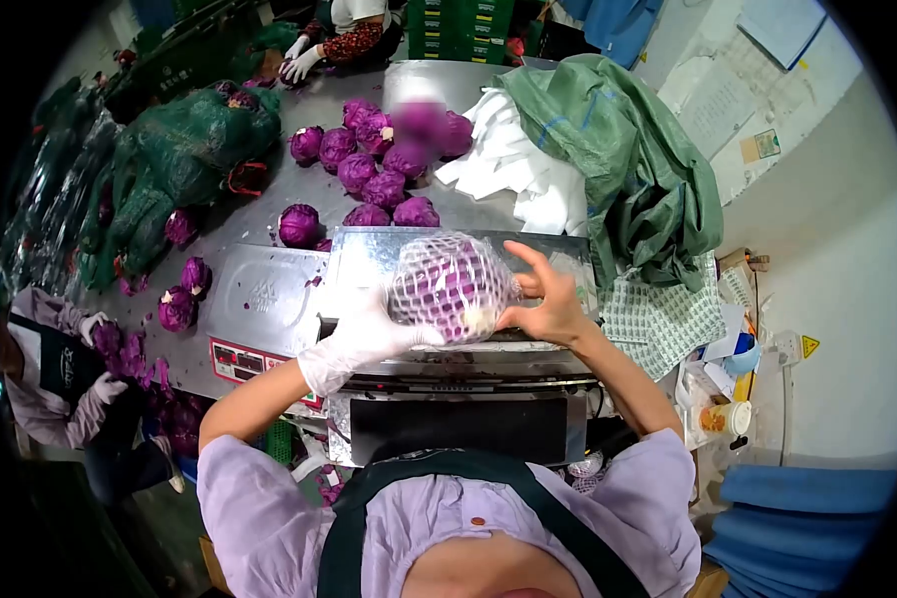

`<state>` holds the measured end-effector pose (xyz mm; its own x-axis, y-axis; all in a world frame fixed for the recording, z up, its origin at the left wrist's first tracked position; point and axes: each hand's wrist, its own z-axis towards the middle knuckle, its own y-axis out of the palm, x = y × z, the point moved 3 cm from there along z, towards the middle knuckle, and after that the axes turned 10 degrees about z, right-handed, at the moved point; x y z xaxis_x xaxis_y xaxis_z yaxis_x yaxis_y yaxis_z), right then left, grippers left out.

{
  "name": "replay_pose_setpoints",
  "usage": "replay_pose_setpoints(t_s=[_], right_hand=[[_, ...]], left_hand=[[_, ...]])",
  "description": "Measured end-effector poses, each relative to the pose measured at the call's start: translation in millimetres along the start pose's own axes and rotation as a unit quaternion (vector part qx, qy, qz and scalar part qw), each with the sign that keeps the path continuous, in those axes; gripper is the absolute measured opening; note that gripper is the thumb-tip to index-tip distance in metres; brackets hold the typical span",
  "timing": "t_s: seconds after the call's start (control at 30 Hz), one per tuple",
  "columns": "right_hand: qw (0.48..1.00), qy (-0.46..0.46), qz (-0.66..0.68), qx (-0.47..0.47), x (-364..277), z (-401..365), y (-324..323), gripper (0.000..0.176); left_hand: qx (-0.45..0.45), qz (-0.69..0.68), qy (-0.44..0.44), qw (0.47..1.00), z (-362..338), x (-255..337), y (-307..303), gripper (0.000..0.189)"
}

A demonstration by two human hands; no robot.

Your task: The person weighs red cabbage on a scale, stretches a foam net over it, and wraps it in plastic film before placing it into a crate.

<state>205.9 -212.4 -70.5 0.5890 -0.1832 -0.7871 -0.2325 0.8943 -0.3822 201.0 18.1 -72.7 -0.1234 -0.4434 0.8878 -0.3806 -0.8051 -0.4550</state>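
Note:
A purple cabbage (450,284) in a white foam net, with a clear film over it, is held above the metal wrapping machine (359,261). My left hand (369,334), in a white glove, grips its left and lower side. Bare, my right hand (548,299) is at the right side of the cabbage, thumb and fingers curved around its edge and pinching there. Behind the machine lie several loose purple cabbages (384,187). A pile of white foam nets (523,164) is at the back right of them.
A scale (264,289) stands at the left. Green mesh sacks (184,145) lie further left, and a green woven sack (608,130) at the right. Two co-workers are in view, one with gloved hands (304,62) at the back, another person (55,369) at the left edge.

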Motion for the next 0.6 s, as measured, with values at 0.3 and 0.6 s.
replay_pose_setpoints(t_s=[0.3,0.6], right_hand=[[0.832,0.480,0.276,0.049,91.6,72.2,-9.8,0.060],[0.969,0.218,-0.109,0.024,123.1,84.6,-40.7,0.078]], left_hand=[[-0.099,-0.146,-0.185,0.967,146.1,-32.3,-19.1,0.061],[0.144,0.548,0.044,0.823,161.7,4.5,-60.1,0.056]])
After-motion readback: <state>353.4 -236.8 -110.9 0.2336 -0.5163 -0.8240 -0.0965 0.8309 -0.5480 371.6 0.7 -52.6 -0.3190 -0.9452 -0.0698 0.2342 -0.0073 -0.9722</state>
